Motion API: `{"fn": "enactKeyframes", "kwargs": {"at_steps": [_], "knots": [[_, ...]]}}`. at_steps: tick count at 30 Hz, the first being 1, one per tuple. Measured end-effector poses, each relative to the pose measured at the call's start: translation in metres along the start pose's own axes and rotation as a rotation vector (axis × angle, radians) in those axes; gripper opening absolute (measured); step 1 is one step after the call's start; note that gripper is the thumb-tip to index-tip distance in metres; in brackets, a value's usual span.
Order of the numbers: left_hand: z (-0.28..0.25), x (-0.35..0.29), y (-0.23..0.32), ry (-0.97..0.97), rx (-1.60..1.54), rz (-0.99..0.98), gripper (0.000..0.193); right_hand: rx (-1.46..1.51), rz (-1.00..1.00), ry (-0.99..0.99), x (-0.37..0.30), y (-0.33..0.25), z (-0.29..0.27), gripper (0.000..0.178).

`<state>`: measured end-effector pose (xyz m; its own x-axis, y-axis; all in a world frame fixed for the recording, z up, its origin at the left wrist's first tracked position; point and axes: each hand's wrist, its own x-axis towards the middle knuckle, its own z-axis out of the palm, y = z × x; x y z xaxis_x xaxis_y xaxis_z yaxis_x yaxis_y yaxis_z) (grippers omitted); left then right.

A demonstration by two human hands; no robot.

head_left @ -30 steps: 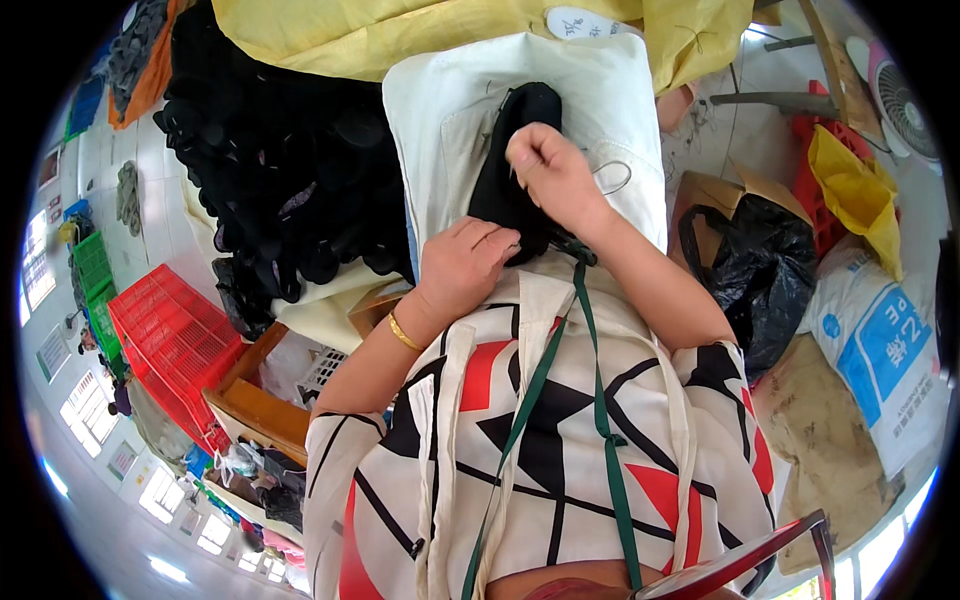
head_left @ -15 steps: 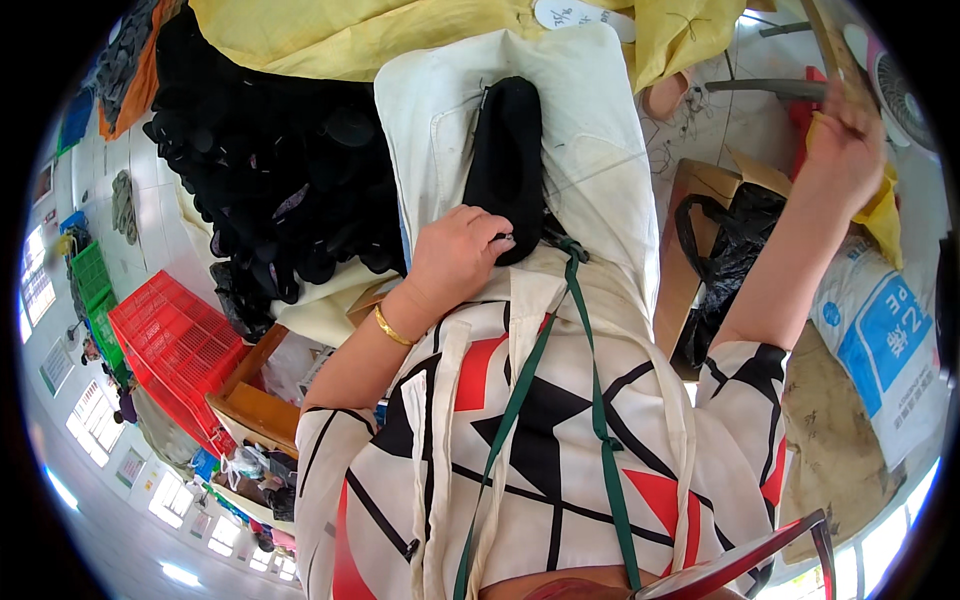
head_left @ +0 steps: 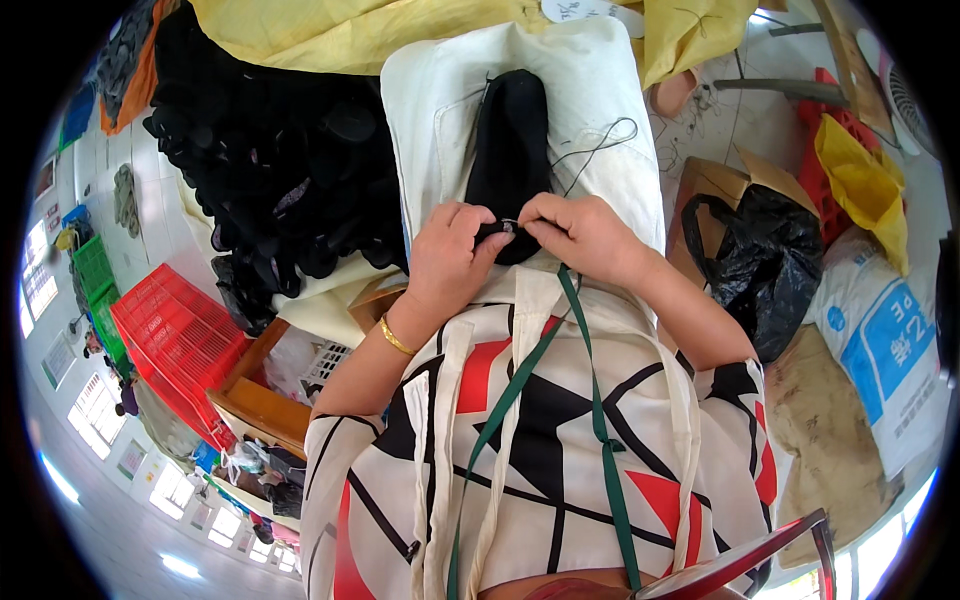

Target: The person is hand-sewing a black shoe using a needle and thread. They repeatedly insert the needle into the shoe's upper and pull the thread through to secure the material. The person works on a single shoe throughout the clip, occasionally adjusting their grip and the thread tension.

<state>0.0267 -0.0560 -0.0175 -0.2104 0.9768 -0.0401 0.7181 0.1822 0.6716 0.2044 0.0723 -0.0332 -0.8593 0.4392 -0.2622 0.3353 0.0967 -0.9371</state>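
Observation:
A black cloth shoe (head_left: 508, 150) lies lengthwise on the white cloth (head_left: 610, 90) over my lap, its near end toward me. My left hand (head_left: 450, 255), a gold bangle at its wrist, is closed on the shoe's near left rim, thumb and fingers pinching the edge. From the right, my right hand (head_left: 590, 238) meets it there, thumb and forefinger pinched on a thin needle-like sliver (head_left: 511, 222) at the rim; its exact shape is too small to tell. A dark thread (head_left: 605, 140) lies in a loose loop on the cloth beside the shoe.
A heap of black shoe pieces (head_left: 280, 160) spreads at left. Yellow cloth (head_left: 310, 35) lies beyond. At right stand a cardboard box with a black plastic bag (head_left: 750, 250) and a white-and-blue sack (head_left: 880, 350). A red crate (head_left: 175, 340) and wooden drawer (head_left: 265, 400) are at left.
My right hand has come down from far out at the upper right to the shoe's near rim. The thread, stretched toward the right before, now lies slack in a loop. My left hand still grips the shoe.

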Motion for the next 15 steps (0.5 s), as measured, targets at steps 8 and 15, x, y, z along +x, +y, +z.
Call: {"fn": "enactKeyframes", "kwargs": {"at_steps": [8,15], "knots": [[0.0100,-0.0052,-0.0068,0.076,-0.062,0.059,0.023,-0.238,-0.137,0.104,-0.0071,-0.0043,0.0075,0.007],[0.0115,-0.0056,-0.0093,0.090,-0.073,0.067,0.023,-0.297,-0.138,0.095,-0.0081,-0.0064,0.0080,0.007]]}}
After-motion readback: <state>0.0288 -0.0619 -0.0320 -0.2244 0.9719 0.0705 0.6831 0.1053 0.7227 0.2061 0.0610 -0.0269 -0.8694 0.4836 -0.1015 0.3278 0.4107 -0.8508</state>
